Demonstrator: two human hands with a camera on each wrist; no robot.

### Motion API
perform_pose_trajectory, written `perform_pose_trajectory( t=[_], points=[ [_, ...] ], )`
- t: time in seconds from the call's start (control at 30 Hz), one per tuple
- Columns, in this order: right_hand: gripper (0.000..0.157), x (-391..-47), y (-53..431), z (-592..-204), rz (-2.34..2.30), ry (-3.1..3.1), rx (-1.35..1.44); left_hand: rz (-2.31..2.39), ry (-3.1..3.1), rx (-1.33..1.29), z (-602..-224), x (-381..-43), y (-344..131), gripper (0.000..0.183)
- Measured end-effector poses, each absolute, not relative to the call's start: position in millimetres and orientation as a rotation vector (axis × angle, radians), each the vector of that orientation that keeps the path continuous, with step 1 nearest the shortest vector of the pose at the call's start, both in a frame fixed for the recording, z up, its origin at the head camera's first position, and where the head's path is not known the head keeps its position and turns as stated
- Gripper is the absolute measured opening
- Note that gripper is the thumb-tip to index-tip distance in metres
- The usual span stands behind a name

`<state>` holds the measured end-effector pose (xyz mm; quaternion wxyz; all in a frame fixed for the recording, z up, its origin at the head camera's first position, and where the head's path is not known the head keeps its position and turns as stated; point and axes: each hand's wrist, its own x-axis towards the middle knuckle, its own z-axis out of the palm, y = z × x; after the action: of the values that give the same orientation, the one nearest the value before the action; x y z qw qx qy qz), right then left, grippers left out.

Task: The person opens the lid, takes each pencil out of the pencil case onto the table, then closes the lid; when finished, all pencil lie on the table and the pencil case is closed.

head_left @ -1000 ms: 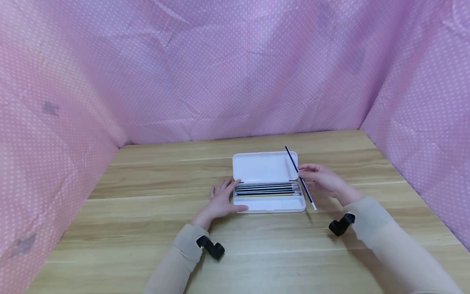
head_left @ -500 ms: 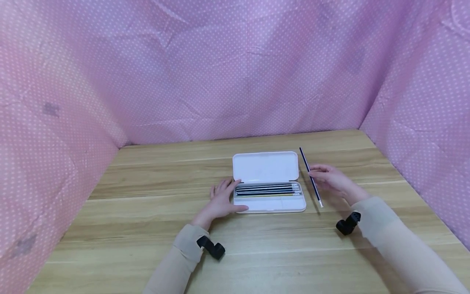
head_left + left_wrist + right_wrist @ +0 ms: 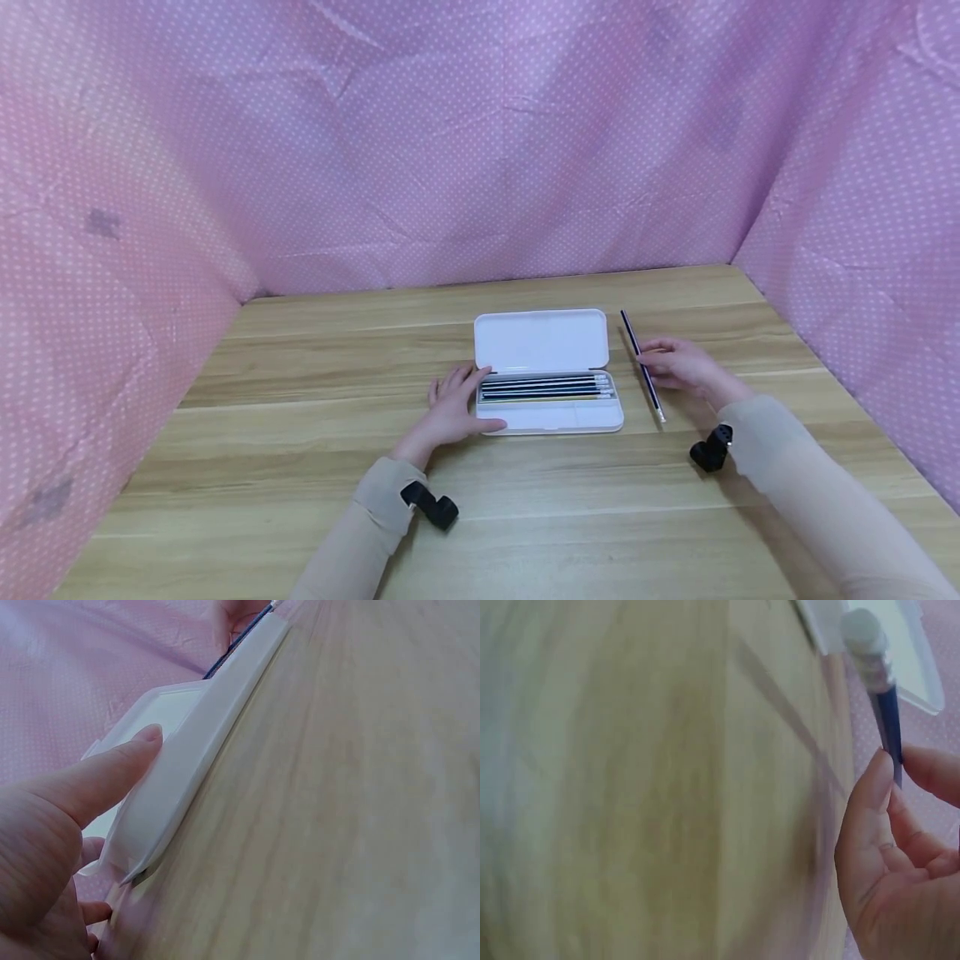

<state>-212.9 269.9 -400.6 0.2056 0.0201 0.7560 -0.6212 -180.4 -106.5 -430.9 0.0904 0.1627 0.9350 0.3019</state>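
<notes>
1. The white case [image 3: 542, 415] lies open on the table [image 3: 551, 517]. Its lid [image 3: 542, 340] lies back behind it.
2. More pencils [image 3: 546, 387] lie in the back part of the case, side by side.
3. One dark striped pencil [image 3: 649, 386] is to the right of the case, near it but not touching. It tilts, with its white end [image 3: 863, 631] toward the person. Its shadow lies apart from it, so it looks lifted up.
4. The right hand [image 3: 681, 364], right of the case, pinches this pencil with the thumb and fingertips.
5. The left hand [image 3: 452, 412] has a loose grip at the case's left end. The thumb [image 3: 112, 774] rests on the front edge, and the hand isn't clenched.
6. The pencil could slip or spin, I think, because only fingertips pinch it.
7. If let go too high, it could bounce and roll away from the case.
8. If the left hand pushes hard, the case could slide or tip.
9. I can't read any words or brand names on the case or the pencils.
</notes>
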Motion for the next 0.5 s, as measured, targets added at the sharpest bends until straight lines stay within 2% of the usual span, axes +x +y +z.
perform_pose_trajectory(
  t=[0.17,0.5],
  points=[
    [0.046,-213.6,264.1,-401.9,-1.538,2.272,0.049,0.887,2.78,0.486,-431.0,-180.0,-106.6,0.088],
    [0.039,-216.8,252.2,-403.1,-1.258,2.52,0.06,0.899,2.767,0.486,-428.4,-178.7,-106.5,0.087]
  ],
)
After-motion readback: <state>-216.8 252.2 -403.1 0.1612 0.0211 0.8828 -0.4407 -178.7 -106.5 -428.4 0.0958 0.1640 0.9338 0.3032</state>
